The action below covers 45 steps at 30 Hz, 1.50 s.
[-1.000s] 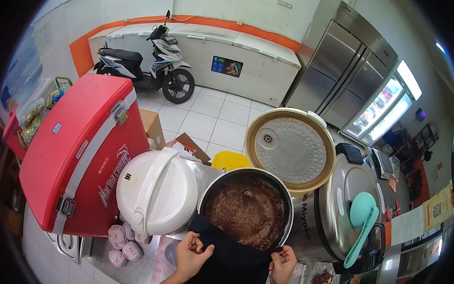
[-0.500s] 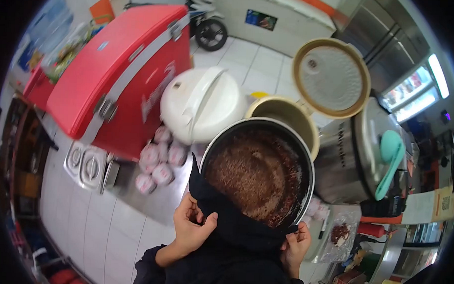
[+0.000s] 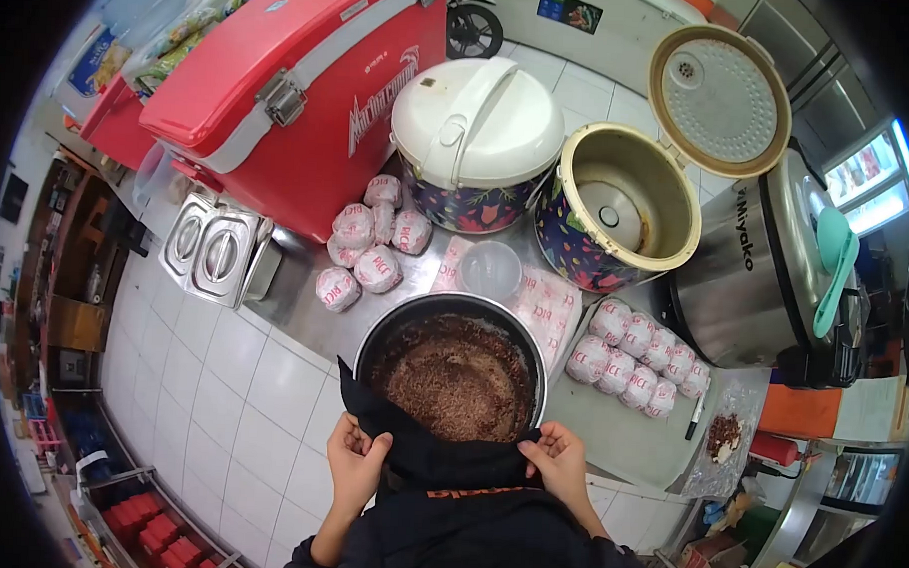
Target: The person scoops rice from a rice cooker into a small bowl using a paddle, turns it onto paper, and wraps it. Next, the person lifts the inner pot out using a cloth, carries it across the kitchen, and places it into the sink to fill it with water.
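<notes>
A round inner cooking pot (image 3: 538, 352) with a dark inside and light rim is directly in front of my body, with brown cooked rice (image 3: 451, 374) in it. Black cloth (image 3: 439, 449) lies against the pot's near rim. My left hand (image 3: 356, 456) pinches the cloth at the near left side. At the near right rim, my right hand (image 3: 556, 463) grips it the same way. The pot's underside is hidden. Beyond it stands an open floral rice cooker (image 3: 602, 224) with nothing inside, its lid (image 3: 719, 103) raised.
A closed floral cooker (image 3: 475, 135) and a red cooler box (image 3: 301, 88) stand behind. Paper-wrapped bundles (image 3: 379, 269) lie on the metal table; more wrapped bundles (image 3: 617, 375) fill part of a tray (image 3: 610, 430). A clear tub (image 3: 490, 270) sits on printed paper. A Miyako cooker (image 3: 746, 264) stands right.
The pot has come away from in front of the open cooker, towards my body, with both hands still on the cloth. The view has shifted, showing the cooker's inside and more of the table.
</notes>
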### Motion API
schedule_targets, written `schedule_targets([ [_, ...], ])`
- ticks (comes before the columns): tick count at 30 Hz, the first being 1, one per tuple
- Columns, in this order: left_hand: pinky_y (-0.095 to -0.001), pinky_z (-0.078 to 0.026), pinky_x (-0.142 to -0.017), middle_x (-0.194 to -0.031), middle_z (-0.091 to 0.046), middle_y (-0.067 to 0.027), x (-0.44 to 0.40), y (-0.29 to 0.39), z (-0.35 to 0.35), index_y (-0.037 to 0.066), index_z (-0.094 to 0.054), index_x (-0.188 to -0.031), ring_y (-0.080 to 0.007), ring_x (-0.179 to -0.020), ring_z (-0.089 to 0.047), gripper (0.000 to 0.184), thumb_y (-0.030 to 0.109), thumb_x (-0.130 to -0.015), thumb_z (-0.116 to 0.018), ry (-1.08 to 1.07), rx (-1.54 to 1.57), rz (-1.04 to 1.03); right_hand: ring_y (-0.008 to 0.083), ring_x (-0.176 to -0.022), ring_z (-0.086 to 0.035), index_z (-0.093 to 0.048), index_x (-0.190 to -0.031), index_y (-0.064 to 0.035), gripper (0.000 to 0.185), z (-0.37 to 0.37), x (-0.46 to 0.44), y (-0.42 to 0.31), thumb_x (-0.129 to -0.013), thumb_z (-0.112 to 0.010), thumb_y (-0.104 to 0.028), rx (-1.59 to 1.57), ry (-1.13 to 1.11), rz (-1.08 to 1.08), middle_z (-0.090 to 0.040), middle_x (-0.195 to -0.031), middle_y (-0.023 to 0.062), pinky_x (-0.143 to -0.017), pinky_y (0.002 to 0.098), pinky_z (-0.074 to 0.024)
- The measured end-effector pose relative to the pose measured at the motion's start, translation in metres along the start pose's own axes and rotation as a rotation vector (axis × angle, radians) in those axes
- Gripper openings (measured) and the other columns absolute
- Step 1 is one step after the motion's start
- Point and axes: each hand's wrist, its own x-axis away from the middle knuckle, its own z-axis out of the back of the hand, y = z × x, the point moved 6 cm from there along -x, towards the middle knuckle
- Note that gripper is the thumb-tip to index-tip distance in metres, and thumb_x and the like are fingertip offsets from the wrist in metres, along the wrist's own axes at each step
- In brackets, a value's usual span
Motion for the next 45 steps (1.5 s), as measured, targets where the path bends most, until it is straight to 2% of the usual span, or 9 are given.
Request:
schedule_targets([
  [6, -0.0181, -0.039, -0.041, -0.055, -0.039, 0.0040, -0.021, -0.030, 0.001, 0.007, -0.041, -0.078, -0.0036, -0.045, -0.042, 0.024, -0.001, -0.075, -0.063, -0.047, 0.008, -0.053, 0.0058, -0.053, -0.051, -0.056, -0.079, -0.0030, 0.023, 0.015, -0.018, 0.005, -0.075, -0.073, -0.017, 0.324, -0.091, 0.016, -0.055, -0.061, -0.0002, -0.047, 0.0214, -0.0414],
  [8, -0.0198, -0.040, -0.039, -0.054, -0.041, 0.0023, -0.031, -0.040, -0.001, 0.005, -0.040, -0.082, -0.0051, -0.042, -0.043, 0.025, -0.003, -0.075, -0.063, -0.088, 0.031, -0.127, 0.0081, -0.059, -0.055, -0.062, -0.077, -0.0031, 0.019, 0.017, -0.027, -0.034, -0.076, -0.071, -0.019, 0.926, -0.357, 0.114, -0.059, -0.065, 0.0011, -0.056, 0.0247, -0.0454],
  [10, -0.0209, -0.041, -0.038, -0.054, -0.042, 0.0016, -0.040, -0.061, 0.001, 0.005, -0.041, -0.081, -0.0060, -0.042, -0.044, 0.022, 0.002, -0.078, -0.063, -0.121, 0.023, -0.137, 0.0103, -0.065, -0.057, -0.064, -0.075, -0.0030, 0.015, 0.035, -0.047, -0.114, -0.075, -0.068, -0.018, 0.988, -0.253, 0.311, -0.063, -0.070, 0.0031, -0.064, 0.0275, -0.0471],
  [18, -0.0207, -0.038, -0.041, -0.057, -0.044, 0.0031, -0.053, -0.080, 0.013, 0.005, -0.046, -0.074, -0.0048, -0.046, -0.045, 0.021, 0.005, -0.076, -0.066, -0.056, -0.212, -0.146, 0.0333, -0.102, -0.054, -0.055, -0.108, 0.0001, 0.043, 0.122, -0.136, -0.461, -0.074, -0.066, -0.024, 1.131, 1.134, 1.566, -0.057, -0.108, 0.0180, -0.087, 0.0394, -0.0412],
  [21, -0.0208, -0.036, -0.040, -0.056, -0.045, 0.0024, -0.053, -0.086, 0.019, 0.005, -0.047, -0.070, -0.0052, -0.044, -0.043, 0.021, 0.009, -0.078, -0.065, -0.027, -0.169, -0.120, 0.0345, -0.108, -0.050, -0.054, -0.111, 0.0010, 0.051, 0.124, -0.164, -0.479, -0.073, -0.067, -0.030, 1.109, 0.830, 1.145, -0.054, -0.116, 0.0194, -0.091, 0.0395, -0.0387],
  [25, -0.0221, -0.039, -0.036, -0.056, -0.047, 0.0020, -0.060, -0.112, 0.030, 0.006, -0.048, -0.070, -0.0066, -0.042, -0.046, 0.020, 0.014, -0.082, -0.062, 0.025, -0.088, -0.130, 0.0345, -0.111, -0.047, -0.051, -0.115, 0.0010, 0.053, 0.097, -0.146, -0.443, -0.076, -0.065, -0.031, 1.211, 1.147, 1.208, -0.050, -0.120, 0.0196, -0.093, 0.0394, -0.0368],
  [31, -0.0232, -0.044, -0.037, -0.056, -0.047, 0.0010, -0.042, -0.092, 0.018, 0.006, -0.047, -0.071, -0.0072, -0.042, -0.046, 0.022, 0.018, -0.085, -0.060, 0.011, 0.005, -0.076, 0.0331, -0.118, -0.041, -0.041, -0.125, 0.0023, 0.056, 0.052, -0.095, -0.346, -0.081, -0.058, -0.026, 1.145, 1.055, 1.359, -0.044, -0.127, 0.0178, -0.096, 0.0430, -0.0335],
  [34, -0.0210, -0.042, -0.038, -0.054, -0.042, 0.0021, -0.040, -0.091, 0.013, 0.005, -0.047, -0.075, -0.0059, -0.041, -0.043, 0.022, 0.020, -0.087, -0.059, -0.024, 0.045, -0.123, 0.0348, -0.131, -0.022, -0.031, -0.132, 0.0033, 0.064, 0.032, -0.092, -0.276, -0.082, -0.057, -0.028, 1.268, 0.944, 1.294, -0.023, -0.142, 0.0178, -0.103, 0.0538, -0.0180],
  [45, -0.0197, -0.037, -0.039, -0.057, -0.046, 0.0037, -0.033, -0.094, 0.029, 0.007, -0.048, -0.073, -0.0039, -0.047, -0.044, 0.020, 0.018, -0.087, -0.057, 0.136, 0.006, -0.396, 0.0296, -0.132, -0.024, -0.033, -0.132, -0.0037, 0.063, 0.041, -0.105, -0.149, -0.081, -0.057, -0.032, 1.249, 0.694, 1.039, -0.030, -0.141, 0.0125, -0.104, 0.0578, -0.0100],
])
